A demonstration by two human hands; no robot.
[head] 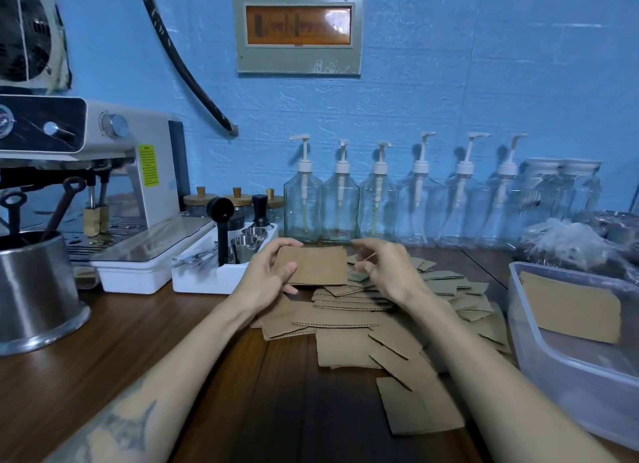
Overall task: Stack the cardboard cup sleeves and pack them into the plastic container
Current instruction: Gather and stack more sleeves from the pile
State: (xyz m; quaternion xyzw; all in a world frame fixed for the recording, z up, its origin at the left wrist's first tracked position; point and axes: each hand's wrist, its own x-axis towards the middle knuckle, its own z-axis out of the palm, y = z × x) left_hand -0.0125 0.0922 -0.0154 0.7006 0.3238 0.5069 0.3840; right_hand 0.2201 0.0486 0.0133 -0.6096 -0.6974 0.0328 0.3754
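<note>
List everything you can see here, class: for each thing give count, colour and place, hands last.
Held sleeves: small stack, brown, in left hand.
Loose sleeves: many, brown, spread on table.
Container: one, clear, right edge, brown sleeves inside.
Pump bottles: six, clear with white pumps, along wall.
Jars: two, clear, right of bottles.
Coffee machine: one, white, left.
White tray: one, holds steel cups and black scoop.
Steel pot: one, far left.
Table: one, dark brown.
Left hand: grips stack.
Right hand: pinches a sleeve edge.
</note>
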